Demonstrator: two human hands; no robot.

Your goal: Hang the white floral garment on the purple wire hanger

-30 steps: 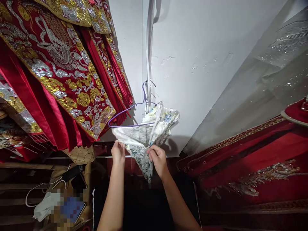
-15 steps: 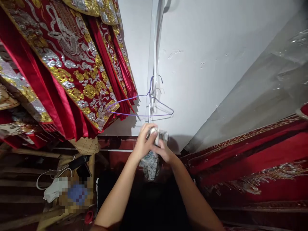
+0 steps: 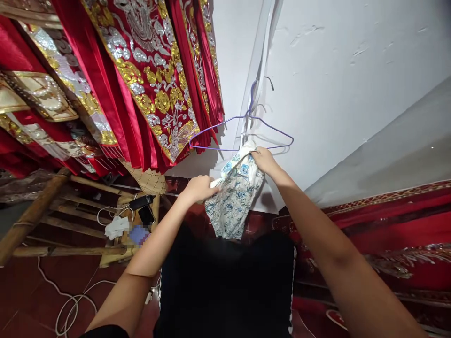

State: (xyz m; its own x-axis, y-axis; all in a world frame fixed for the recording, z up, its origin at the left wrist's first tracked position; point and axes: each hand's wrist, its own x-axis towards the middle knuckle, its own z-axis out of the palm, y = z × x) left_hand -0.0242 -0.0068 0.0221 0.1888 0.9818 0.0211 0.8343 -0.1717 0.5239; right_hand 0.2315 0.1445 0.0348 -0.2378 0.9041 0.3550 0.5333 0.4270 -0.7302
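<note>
A white garment with a blue floral print [image 3: 232, 204] hangs spread between my two hands. My left hand [image 3: 200, 188] is closed on its left edge, and my right hand [image 3: 264, 159] pinches its upper right edge. What kind of garment it is, I cannot tell. Just above it a purple wire hanger [image 3: 243, 117] hangs against the white wall, and nothing is draped on it. The top of the garment overlaps the middle of the hanger's lower bar in view; whether they touch is unclear.
Red costumes with gold and silver sequins [image 3: 162, 94] hang on the left. Below stands a bamboo frame [image 3: 35, 211], with a phone [image 3: 146, 215] and cables near it. More red embroidered cloth [image 3: 387, 234] lies at right. A white cable [image 3: 75, 300] coils on the floor.
My hands were close together on the bunched garment; now they are apart and it is stretched open between them. The camera view has shifted, so the hanger appears farther right and higher.
</note>
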